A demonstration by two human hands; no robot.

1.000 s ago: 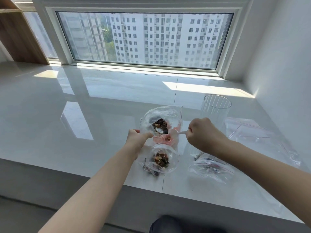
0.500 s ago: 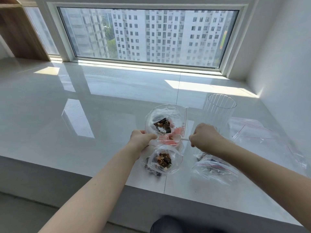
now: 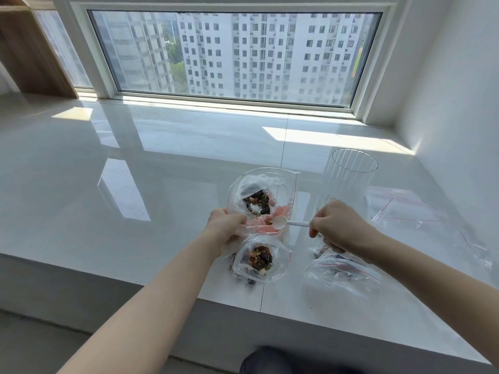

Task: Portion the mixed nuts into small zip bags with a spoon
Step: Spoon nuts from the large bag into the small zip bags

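My left hand (image 3: pixel 225 228) grips the near edge of the large zip bag (image 3: pixel 263 197), fingers curled into the crumpled clear plastic to keep its mouth open. Inside it lie the mixed nuts (image 3: pixel 258 203), a dark brown and tan heap, with pink showing through the plastic just beneath them. My right hand (image 3: pixel 336 225) pinches the handle end of the white plastic spoon (image 3: pixel 287 222), fingers curled round it. The spoon lies nearly level, its long axis running left to right; the bowl points left toward the large bag's near edge and looks empty, resting over the pink patch. Just nearer me, on the glossy white desk (image 3: pixel 135 211), sits a small zip bag (image 3: pixel 258 261), open and holding a portion of nuts. To its right, under my right wrist, lies another small bag (image 3: pixel 341 271) with a red zip line and dark pieces inside. Behind my right hand stands a clear ribbed cup (image 3: pixel 349 176), upright. More flat clear bags (image 3: pixel 405 206) lie to the right of the cup, near the wall.
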